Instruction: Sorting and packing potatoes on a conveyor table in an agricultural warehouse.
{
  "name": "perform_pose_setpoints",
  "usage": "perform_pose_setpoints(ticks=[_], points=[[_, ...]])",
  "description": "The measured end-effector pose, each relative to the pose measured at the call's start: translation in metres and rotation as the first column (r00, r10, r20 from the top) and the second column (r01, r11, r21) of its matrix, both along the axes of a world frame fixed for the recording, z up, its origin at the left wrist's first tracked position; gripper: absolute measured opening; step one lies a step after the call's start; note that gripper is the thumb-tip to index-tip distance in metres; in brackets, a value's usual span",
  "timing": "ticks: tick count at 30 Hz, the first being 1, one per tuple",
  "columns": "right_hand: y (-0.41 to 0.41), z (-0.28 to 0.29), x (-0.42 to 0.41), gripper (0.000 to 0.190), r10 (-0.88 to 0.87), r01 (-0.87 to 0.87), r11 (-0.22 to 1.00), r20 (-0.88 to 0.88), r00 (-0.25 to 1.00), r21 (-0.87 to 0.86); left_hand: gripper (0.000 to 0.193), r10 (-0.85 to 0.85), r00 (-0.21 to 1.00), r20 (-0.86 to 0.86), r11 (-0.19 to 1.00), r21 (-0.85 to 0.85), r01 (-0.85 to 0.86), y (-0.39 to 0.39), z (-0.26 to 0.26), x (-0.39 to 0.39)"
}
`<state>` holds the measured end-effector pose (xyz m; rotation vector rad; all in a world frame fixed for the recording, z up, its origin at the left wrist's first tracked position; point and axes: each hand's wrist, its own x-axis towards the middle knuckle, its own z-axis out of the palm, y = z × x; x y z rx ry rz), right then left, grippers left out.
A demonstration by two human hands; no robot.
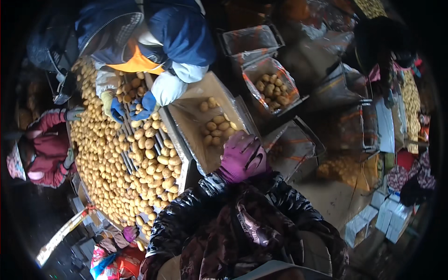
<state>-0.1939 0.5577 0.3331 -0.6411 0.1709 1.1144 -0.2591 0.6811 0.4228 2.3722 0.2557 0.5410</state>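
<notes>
My left hand (231, 167) and my right hand (258, 161) are in purple knitted gloves and come together in front of my chest. They overlap so closely that I cannot tell where one glove ends. Their fingers are largely hidden, and no held thing shows. Just beyond them, a lined cardboard box (187, 115) holds several potatoes (217, 129) near its right side. Left of the box, a roller conveyor (126, 162) carries a thick spread of potatoes (105, 150).
A co-worker's blue-gloved hands (143, 106) are over the conveyor. Other people stand at its left (49, 147) and near (119, 259) sides. To the right are a plastic-lined crate of potatoes (271, 89), another lined crate (292, 150) and white boxes (360, 224).
</notes>
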Motion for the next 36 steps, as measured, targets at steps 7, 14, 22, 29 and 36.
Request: perform_pose_setpoints(ticks=[7, 14, 22, 29, 36], points=[[-0.091, -0.031, 0.028, 0.052, -0.215, 0.213, 0.977, -0.085, 0.973, -0.032, 0.054, -0.225, 0.974, 0.024, 0.966, -0.121, 0.227, -0.065, -0.029, 0.029], [-0.223, -0.076, 0.099, 0.044, -0.183, 0.078, 0.902, -0.212, 0.96, -0.424, 0.044, 0.002, 0.993, -0.118, 0.905, -0.421, -0.052, -0.039, -0.067, -0.046], [-0.247, -0.125, 0.144, 0.023, -0.224, 0.206, 0.942, -0.04, 0.974, -0.264, 0.036, 0.569, 0.803, -0.175, 0.736, -0.328, -0.592, 0.025, -0.061, -0.197], [-0.222, -0.141, 0.113, 0.023, -0.038, 0.091, 0.941, 0.166, 0.985, -0.326, 0.04, 0.717, 0.665, -0.208, 0.606, -0.284, -0.743, 0.003, -0.07, -0.242], [-0.11, -0.104, 0.031, 0.028, 0.8, -0.521, 0.583, 0.551, 0.235, -0.623, 0.062, 0.748, 0.605, -0.271, 0.605, -0.095, -0.79, -0.015, -0.104, -0.278]])
